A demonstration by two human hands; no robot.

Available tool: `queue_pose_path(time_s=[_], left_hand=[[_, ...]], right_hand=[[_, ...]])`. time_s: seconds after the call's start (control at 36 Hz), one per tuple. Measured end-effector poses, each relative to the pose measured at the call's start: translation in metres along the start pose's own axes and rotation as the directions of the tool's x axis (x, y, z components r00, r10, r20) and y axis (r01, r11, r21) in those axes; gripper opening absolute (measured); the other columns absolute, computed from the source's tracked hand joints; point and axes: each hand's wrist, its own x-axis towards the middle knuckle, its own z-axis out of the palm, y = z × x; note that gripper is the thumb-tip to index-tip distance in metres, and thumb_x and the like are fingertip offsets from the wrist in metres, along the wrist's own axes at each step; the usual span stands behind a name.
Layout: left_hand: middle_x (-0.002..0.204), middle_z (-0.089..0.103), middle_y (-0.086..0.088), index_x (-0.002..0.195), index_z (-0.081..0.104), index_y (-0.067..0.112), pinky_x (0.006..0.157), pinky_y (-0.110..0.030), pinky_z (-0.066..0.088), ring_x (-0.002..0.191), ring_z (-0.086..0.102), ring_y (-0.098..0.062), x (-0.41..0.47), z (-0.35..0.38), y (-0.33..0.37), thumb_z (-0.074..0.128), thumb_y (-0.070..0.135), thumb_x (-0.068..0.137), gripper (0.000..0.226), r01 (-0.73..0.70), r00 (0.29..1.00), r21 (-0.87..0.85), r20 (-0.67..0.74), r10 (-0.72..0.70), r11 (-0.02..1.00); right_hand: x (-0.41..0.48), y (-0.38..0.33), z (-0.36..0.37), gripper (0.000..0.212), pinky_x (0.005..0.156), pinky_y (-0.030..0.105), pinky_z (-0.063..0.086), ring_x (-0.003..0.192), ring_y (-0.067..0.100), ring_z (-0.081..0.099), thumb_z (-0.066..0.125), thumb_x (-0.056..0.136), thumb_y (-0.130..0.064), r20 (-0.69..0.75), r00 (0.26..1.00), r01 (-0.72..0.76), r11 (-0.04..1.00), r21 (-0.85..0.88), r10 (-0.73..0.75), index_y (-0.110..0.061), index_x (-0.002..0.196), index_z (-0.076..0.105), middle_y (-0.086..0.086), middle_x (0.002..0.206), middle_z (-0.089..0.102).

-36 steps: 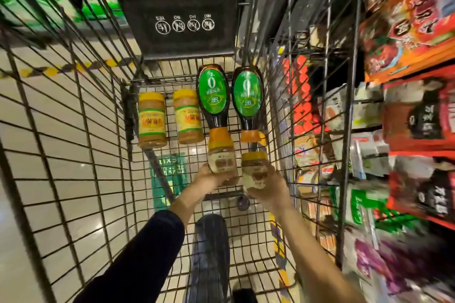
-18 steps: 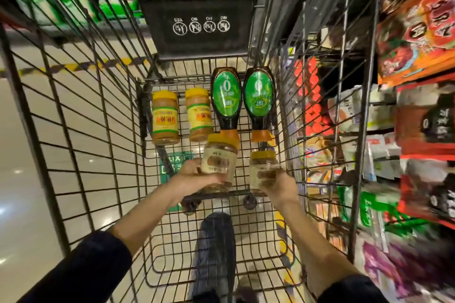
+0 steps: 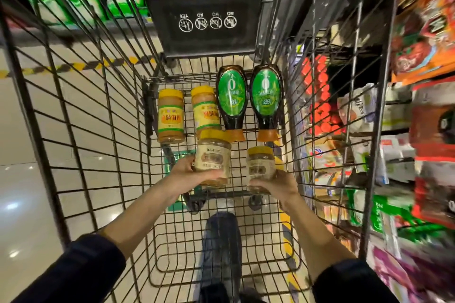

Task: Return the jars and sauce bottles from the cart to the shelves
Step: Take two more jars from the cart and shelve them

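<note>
— Where are the jars?
— The left jar (image 3: 213, 160) and right jar (image 3: 261, 167), pale with yellow lids, are lifted above the middle of the cart (image 3: 98, 130) floor. The left hand (image 3: 187, 174) curls round its jar's lower body, and the right hand (image 3: 278, 184) wraps its jar's base.
— How will they handle?
— Probably smooth, rigid glass, weighty and breakable against wire. I would grip round the body, not the lid.
— What remains?
— Two tan jars (image 3: 170, 117) lie at the far-left end. Two green-labelled sauce bottles (image 3: 231, 101) lie beside them toward the far-right corner. Shelved packets (image 3: 357, 110) sit beyond the cart's right side.
</note>
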Motion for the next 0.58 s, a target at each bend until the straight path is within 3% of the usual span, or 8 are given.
queue_pose_path(time_s=[0.06,0.11,0.19,0.28,0.39,0.44,0.5,0.58], left_hand=[[0.105,0.066,0.003,0.112,0.061,0.019,0.104,-0.041,0.040,0.103,0.057,-0.012,-0.004,0.001,0.001,0.080,0.041,0.052,0.067,-0.001,1.000,-0.004,-0.015,0.001,1.000],[0.108,0.066,0.001,0.113,0.061,0.020,0.105,-0.042,0.038,0.109,0.056,-0.017,-0.009,0.002,0.003,0.081,0.048,0.044,0.077,0.007,1.000,-0.004,-0.020,-0.007,1.000],[0.093,0.063,0.009,0.092,0.059,0.029,0.097,-0.033,0.040,0.102,0.055,-0.016,-0.020,0.007,0.008,0.081,0.033,0.061,0.038,-0.014,0.998,-0.016,-0.056,0.013,1.000],[0.090,0.061,0.008,0.089,0.055,0.030,0.101,-0.035,0.038,0.099,0.054,-0.016,-0.037,0.011,0.015,0.079,0.028,0.064,0.034,-0.078,0.992,-0.055,-0.105,0.072,0.995],[0.115,0.058,-0.006,0.131,0.043,0.013,0.105,-0.040,0.035,0.107,0.052,-0.021,-0.070,0.015,0.027,0.082,0.036,0.054,0.090,-0.152,0.976,-0.083,-0.172,0.136,0.985],[0.118,0.058,-0.005,0.136,0.036,0.009,0.104,-0.039,0.038,0.107,0.052,-0.019,-0.090,0.018,0.032,0.084,0.042,0.049,0.104,-0.207,0.962,-0.076,-0.197,0.189,0.975],[0.101,0.060,0.007,0.133,0.040,0.008,0.097,-0.035,0.043,0.100,0.055,-0.013,-0.115,0.023,0.038,0.081,0.032,0.061,0.086,-0.279,0.943,-0.047,-0.200,0.265,0.959],[0.093,0.066,0.006,0.109,0.056,0.017,0.088,-0.031,0.049,0.090,0.062,-0.007,-0.157,0.030,0.040,0.079,0.018,0.069,0.046,-0.387,0.899,0.001,-0.221,0.377,0.922]], right_hand=[[-0.007,-0.003,-0.003,0.074,0.093,0.030,0.051,0.101,0.011,0.065,0.080,0.040,-0.061,0.015,1.000,0.019,0.995,0.099,-0.020,-0.028,0.105,0.065,-0.008,0.103,0.072],[-0.019,-0.011,-0.008,0.058,0.085,0.023,0.052,0.091,0.006,0.068,0.087,0.047,-0.046,0.027,0.999,0.036,0.970,0.240,-0.044,-0.024,0.098,0.068,-0.008,0.094,0.074],[-0.031,-0.019,-0.014,0.064,0.086,0.031,0.055,0.090,0.012,0.070,0.090,0.042,-0.041,0.050,0.997,0.043,0.932,0.361,-0.065,-0.018,0.098,0.070,-0.001,0.094,0.074],[-0.047,-0.028,-0.022,0.070,0.091,0.038,0.053,0.095,0.017,0.068,0.090,0.036,-0.051,0.026,0.991,0.111,0.906,0.409,-0.134,-0.023,0.097,0.070,-0.004,0.097,0.074],[-0.088,-0.039,-0.041,0.040,0.073,0.024,0.052,0.081,0.012,0.065,0.086,0.061,-0.019,-0.062,0.970,0.235,0.834,0.500,-0.236,-0.016,0.096,0.068,-0.004,0.086,0.071],[-0.112,-0.040,-0.051,0.036,0.077,0.027,0.054,0.086,0.015,0.067,0.084,0.063,-0.008,-0.079,0.951,0.294,0.793,0.534,-0.300,-0.015,0.094,0.067,-0.001,0.089,0.071],[-0.136,-0.038,-0.061,0.040,0.081,0.031,0.055,0.085,0.014,0.069,0.082,0.064,-0.001,-0.103,0.926,0.355,0.749,0.560,-0.362,-0.007,0.100,0.067,0.006,0.095,0.071],[-0.175,-0.032,-0.074,0.034,0.062,0.013,0.052,0.062,-0.004,0.065,0.075,0.068,0.008,-0.156,0.877,0.459,0.695,0.554,-0.454,-0.007,0.096,0.065,0.003,0.087,0.070]])
